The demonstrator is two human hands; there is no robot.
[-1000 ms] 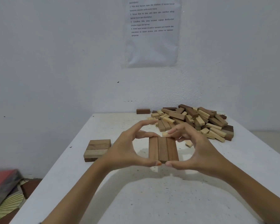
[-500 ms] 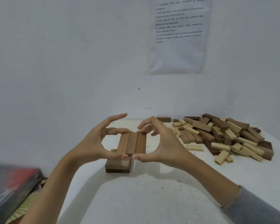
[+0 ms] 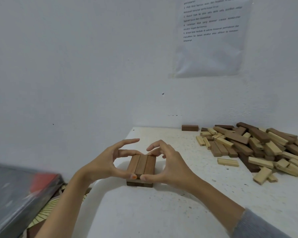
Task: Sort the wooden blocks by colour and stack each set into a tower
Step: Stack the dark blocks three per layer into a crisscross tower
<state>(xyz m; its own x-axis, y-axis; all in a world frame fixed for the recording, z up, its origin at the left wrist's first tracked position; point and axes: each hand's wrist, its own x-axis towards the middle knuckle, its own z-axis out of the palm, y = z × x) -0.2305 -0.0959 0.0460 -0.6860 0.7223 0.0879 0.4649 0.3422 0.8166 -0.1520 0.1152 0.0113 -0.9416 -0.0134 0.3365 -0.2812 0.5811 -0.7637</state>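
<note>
Here, our left hand (image 3: 107, 163) and right hand (image 3: 169, 166) pinch a row of three brown blocks (image 3: 142, 163), each grip closed end to end, directly over the low stack (image 3: 139, 184) near the table (image 3: 162, 212) edge.

A speckled white table (image 3: 162, 212) stands against a pale wall (image 3: 76, 66). Above the table's far end hangs a printed sheet (image 3: 210, 40). Left of the table, lower down, lies a blurred dark slab with a red patch (image 3: 15, 191), a striped yellow mat (image 3: 46, 210) beside it
</note>
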